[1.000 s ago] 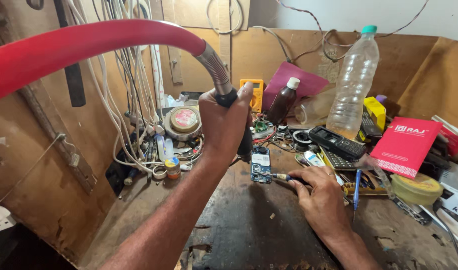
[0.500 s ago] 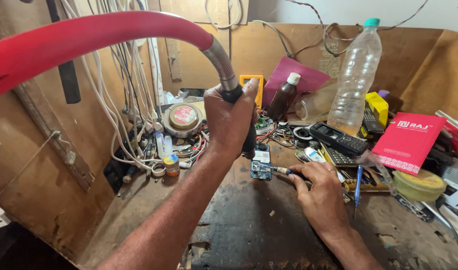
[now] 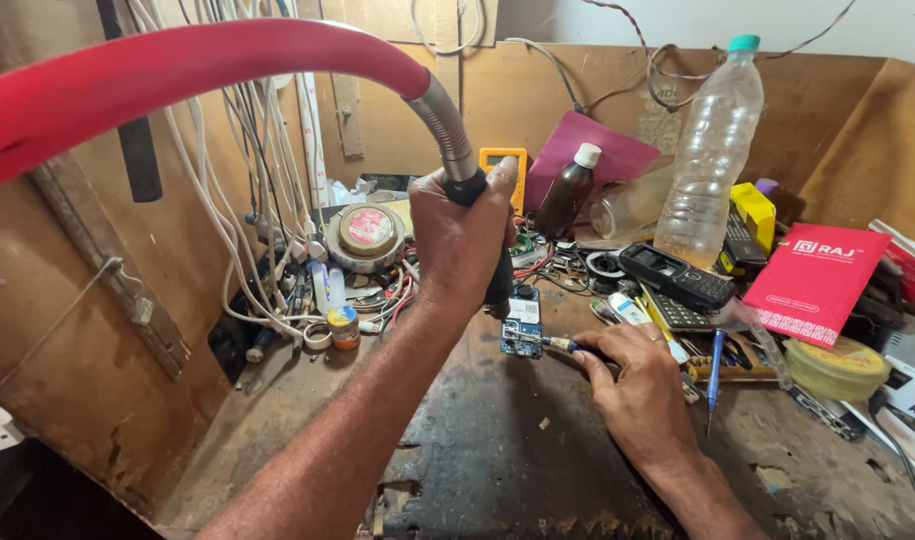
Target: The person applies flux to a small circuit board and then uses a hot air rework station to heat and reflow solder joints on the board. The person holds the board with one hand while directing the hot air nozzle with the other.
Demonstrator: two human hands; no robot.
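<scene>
Bare desk (image 3: pixel 498 450) lies before circuit board (image 3: pixel 523 325); left hand (image 3: pixel 463 240) grips black tool handle (image 3: pixel 498 285), hiding its tip; right hand (image 3: pixel 638 385) pinches tweezers (image 3: pixel 563 344) touching the board

Left hand (image 3: pixel 461 238) fisted upright, right hand (image 3: pixel 638 378) pinching low

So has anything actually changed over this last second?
Hardly anything. The left hand keeps its grip on the black handle of the red hose over the small blue circuit board; the right hand still holds a thin tool against it. Only the view shifted slightly.
</scene>
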